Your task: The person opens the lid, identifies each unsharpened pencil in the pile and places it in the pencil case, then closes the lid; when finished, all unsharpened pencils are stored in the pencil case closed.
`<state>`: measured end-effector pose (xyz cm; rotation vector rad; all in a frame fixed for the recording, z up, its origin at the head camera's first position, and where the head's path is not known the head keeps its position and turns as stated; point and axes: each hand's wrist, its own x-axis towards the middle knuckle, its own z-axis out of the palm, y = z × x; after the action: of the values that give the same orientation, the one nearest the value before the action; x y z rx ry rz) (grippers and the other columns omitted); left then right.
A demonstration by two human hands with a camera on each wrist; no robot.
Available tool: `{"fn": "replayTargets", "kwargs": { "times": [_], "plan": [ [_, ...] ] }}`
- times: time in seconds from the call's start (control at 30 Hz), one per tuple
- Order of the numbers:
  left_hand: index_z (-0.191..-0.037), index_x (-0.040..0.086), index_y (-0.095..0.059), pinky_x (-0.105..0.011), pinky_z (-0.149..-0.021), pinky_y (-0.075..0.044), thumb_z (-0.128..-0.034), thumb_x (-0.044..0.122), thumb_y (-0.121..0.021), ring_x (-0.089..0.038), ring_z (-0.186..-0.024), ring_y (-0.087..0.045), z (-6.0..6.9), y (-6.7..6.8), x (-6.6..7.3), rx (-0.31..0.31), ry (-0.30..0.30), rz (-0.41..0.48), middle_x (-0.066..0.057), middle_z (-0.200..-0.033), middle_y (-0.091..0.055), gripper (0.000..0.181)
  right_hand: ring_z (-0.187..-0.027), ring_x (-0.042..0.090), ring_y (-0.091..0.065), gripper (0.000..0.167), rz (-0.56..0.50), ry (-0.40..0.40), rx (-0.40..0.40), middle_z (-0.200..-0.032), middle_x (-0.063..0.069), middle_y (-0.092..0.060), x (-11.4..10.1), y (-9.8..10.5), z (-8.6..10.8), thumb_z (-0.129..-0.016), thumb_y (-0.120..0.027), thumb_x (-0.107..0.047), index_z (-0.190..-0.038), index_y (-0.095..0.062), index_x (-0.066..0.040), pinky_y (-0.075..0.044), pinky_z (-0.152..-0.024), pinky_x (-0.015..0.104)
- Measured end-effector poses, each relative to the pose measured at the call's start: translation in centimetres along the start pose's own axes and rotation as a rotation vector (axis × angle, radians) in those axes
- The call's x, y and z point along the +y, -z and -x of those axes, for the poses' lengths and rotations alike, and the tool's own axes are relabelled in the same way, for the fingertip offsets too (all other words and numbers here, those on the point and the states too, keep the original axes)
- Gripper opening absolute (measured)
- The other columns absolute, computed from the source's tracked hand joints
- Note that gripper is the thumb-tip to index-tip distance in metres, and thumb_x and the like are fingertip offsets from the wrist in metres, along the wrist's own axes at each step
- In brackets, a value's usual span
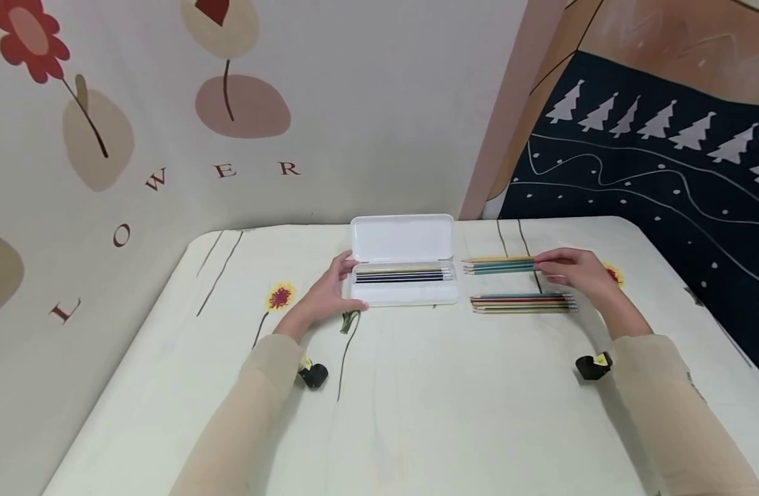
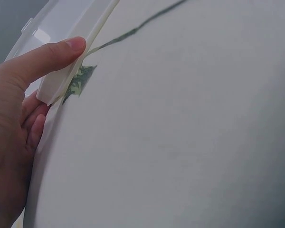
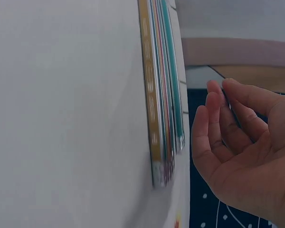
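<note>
A white pencil case (image 1: 404, 296) lies with its lid (image 1: 402, 238) raised at the back. Inside it several dark and pale pencils (image 1: 401, 276) lie side by side. My left hand (image 1: 326, 293) grips the case's left end, thumb on the front edge and fingers round the far side. To the right of the case is a group of yellow and teal pencils (image 1: 498, 266). My right hand (image 1: 572, 272) hovers at their right end; in the right wrist view its fingers are loosely bent, apart from the pencils, with nothing visible between them.
Nearer to me lies a second row of several multicoloured pencils (image 1: 522, 304), erasers to the right. A white cloth (image 1: 417, 399) with printed flowers covers the table. Behind stand a pale patterned curtain (image 1: 379, 124) and a dark tree-print cloth (image 1: 652, 165).
</note>
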<state>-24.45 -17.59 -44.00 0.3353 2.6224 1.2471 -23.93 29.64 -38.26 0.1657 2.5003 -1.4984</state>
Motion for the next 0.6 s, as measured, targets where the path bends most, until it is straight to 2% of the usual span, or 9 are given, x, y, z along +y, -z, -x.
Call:
{"fn": "replayTargets", "kwargs": {
  "times": [0.17,0.33,0.5,0.6],
  "plan": [
    [-0.16,0.022,-0.006,-0.052,-0.125,-0.023,-0.0748,0.032,-0.088,-0.03,-0.15,-0.031,0.0,0.2,0.2,0.002,0.002,-0.006,-0.003,-0.163,-0.031,0.118,-0.086,-0.012,-0.06,0.046,0.016,0.018,0.01,-0.091,-0.029,-0.061,1.0,1.3,0.5,-0.099,-0.062,-0.022,-0.136,-0.054,0.005,-0.056,-0.079,0.01],
    [-0.16,0.021,-0.006,-0.05,-0.125,-0.023,-0.0744,0.03,-0.088,-0.029,-0.149,-0.032,-0.1,0.4,0.3,0.008,-0.003,-0.01,-0.003,-0.162,-0.032,0.119,-0.082,-0.016,-0.059,0.052,0.064,-0.003,0.014,-0.086,-0.033,-0.057,1.9,2.4,1.2,-0.099,-0.062,-0.029,-0.137,-0.051,0.005,-0.054,-0.077,0.008],
    [-0.16,0.02,-0.007,-0.052,-0.125,-0.023,-0.074,0.029,-0.088,-0.031,-0.149,-0.032,-0.1,0.2,0.3,0.012,-0.013,0.0,-0.005,-0.162,-0.032,0.119,-0.08,-0.014,-0.06,0.055,0.074,-0.032,0.02,-0.085,-0.032,-0.058,3.2,3.3,1.6,-0.097,-0.065,-0.032,-0.136,-0.052,0.005,-0.055,-0.074,0.01],
    [-0.16,0.019,-0.007,-0.052,-0.125,-0.023,-0.074,0.03,-0.088,-0.031,-0.149,-0.032,0.1,-0.1,0.1,0.003,-0.011,-0.003,-0.006,-0.162,-0.032,0.119,-0.081,-0.011,-0.059,0.056,0.109,-0.051,-0.001,-0.092,-0.025,-0.058,4.3,3.6,1.9,-0.097,-0.065,-0.031,-0.137,-0.052,0.005,-0.056,-0.075,0.012]
  ]
}}
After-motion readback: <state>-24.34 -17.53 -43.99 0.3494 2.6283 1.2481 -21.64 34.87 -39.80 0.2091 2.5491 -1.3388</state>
